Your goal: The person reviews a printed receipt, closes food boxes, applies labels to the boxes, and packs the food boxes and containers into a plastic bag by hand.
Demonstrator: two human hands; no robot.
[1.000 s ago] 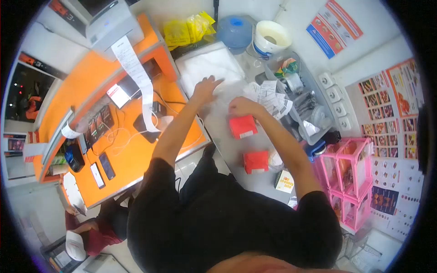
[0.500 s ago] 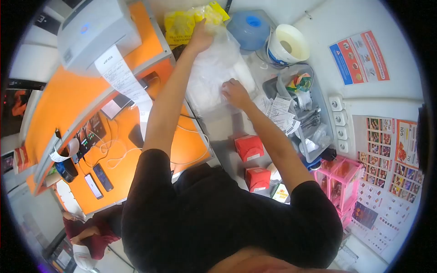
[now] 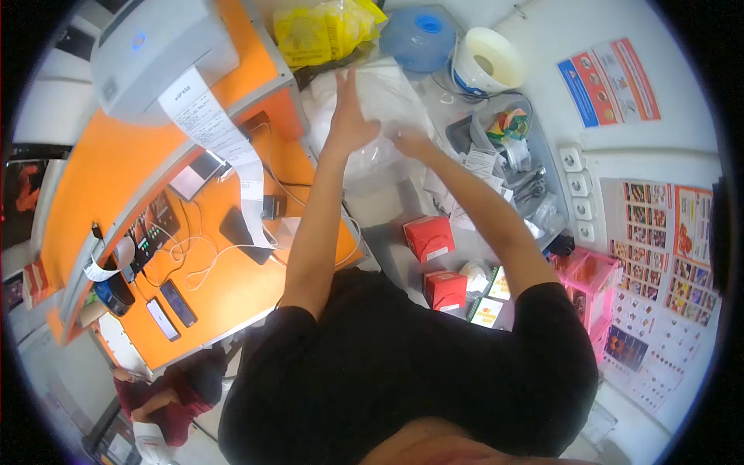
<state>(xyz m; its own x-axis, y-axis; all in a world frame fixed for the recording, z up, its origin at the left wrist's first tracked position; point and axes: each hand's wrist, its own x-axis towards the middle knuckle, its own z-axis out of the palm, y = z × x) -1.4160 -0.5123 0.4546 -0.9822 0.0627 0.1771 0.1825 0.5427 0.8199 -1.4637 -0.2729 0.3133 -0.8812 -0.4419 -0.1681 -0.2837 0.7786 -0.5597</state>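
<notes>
A stack of white translucent plastic bags (image 3: 395, 93) lies on the grey counter (image 3: 372, 209). Over its left part is my left hand (image 3: 353, 116), its fingers spread and nothing gripped between them. My right hand (image 3: 411, 142) is at the stack's lower right, fingers closed at the edge of the thin plastic; what they pinch is too small to make out. Nearer to me on the counter stand two red boxes, one (image 3: 428, 237) below my right forearm and another (image 3: 445, 290) closer to my body.
A printer (image 3: 163, 62) with a long receipt (image 3: 225, 143) stands left, above an orange desk (image 3: 186, 310) with phones. Yellow bags (image 3: 322, 35), a blue bottle (image 3: 418, 39), a white bucket (image 3: 488, 62) and a grey bin (image 3: 542, 155) line the back and right. A co-worker (image 3: 174, 403) is lower left.
My left hand has come back from near the yellow bags to the white stack, its fingers now spread. My right hand has shifted slightly right and up. The raised plastic has come down.
</notes>
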